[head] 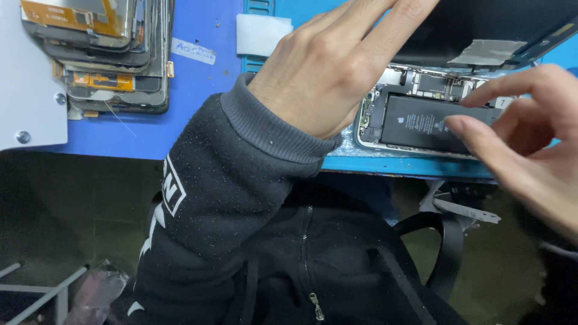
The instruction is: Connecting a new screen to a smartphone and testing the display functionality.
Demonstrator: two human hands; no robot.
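Black sleeve fills the near middle of the view, its ribbed cuff ending at the left hand. That hand reaches up and to the right with fingers long and loosely spread, holding nothing; its fingertips pass toward the dark lifted screen at the top right, though contact cannot be made out.

Below the screen lies the opened phone on the blue mat, its black battery and small circuit parts bare. The heel of the left hand covers the phone's left end.

From the right edge comes the right hand, blurred, fingers half curled and empty. Its thumb tip sits on or just over the battery's right end, and the forefinger hovers above the phone's upper right corner.

At top left a stack of old screens rests on the mat, well apart from both hands. A white pad lies just left of the left hand.
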